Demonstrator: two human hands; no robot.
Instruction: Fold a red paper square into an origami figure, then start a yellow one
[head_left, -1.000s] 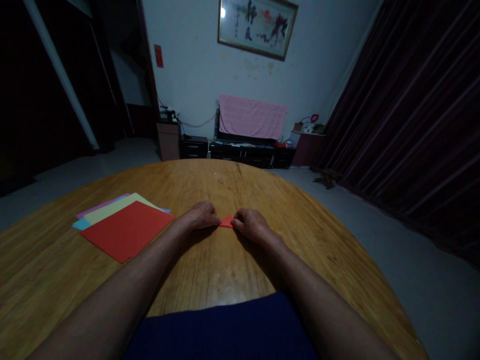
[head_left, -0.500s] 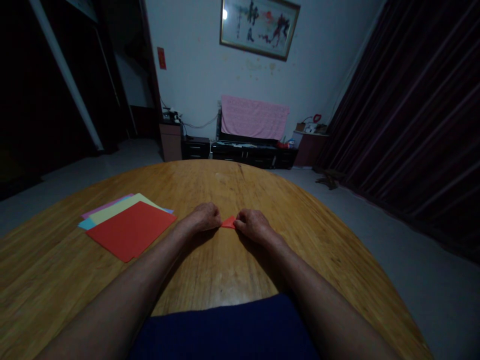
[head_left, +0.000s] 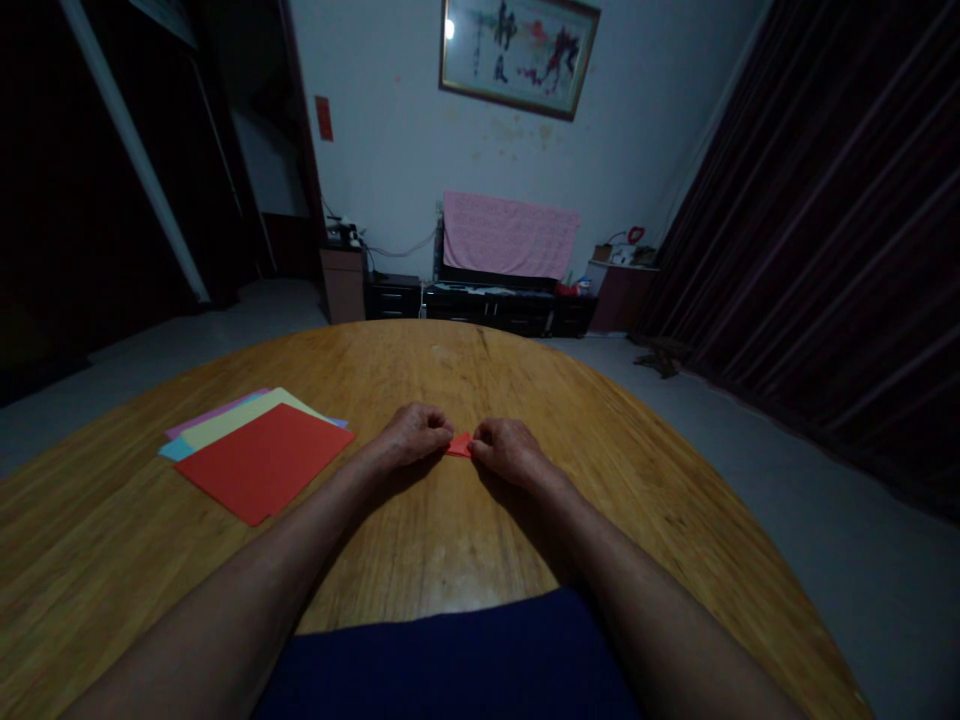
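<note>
A small folded piece of red paper [head_left: 460,446] lies on the round wooden table between my hands, its two ends hidden by my fingers. My left hand [head_left: 417,434] grips its left end, thumb and fingers closed together. At the other end, my right hand [head_left: 507,447] pinches the paper between thumb and bent forefinger. Off to the left is a stack of coloured sheets, with a red sheet [head_left: 266,460] on top and a yellow sheet [head_left: 225,424], a blue one and a purple one showing from under it.
The wooden table [head_left: 450,550] has a curved edge on its far and right sides. Beyond it stand a low black cabinet [head_left: 487,308] and a screen draped with a pink towel [head_left: 510,235]. A dark curtain [head_left: 810,220] hangs at the right.
My left hand has shifted slightly right along the folded paper, and its thumb now shows over the near side. My right hand stays in place. The stack of sheets has not moved.
</note>
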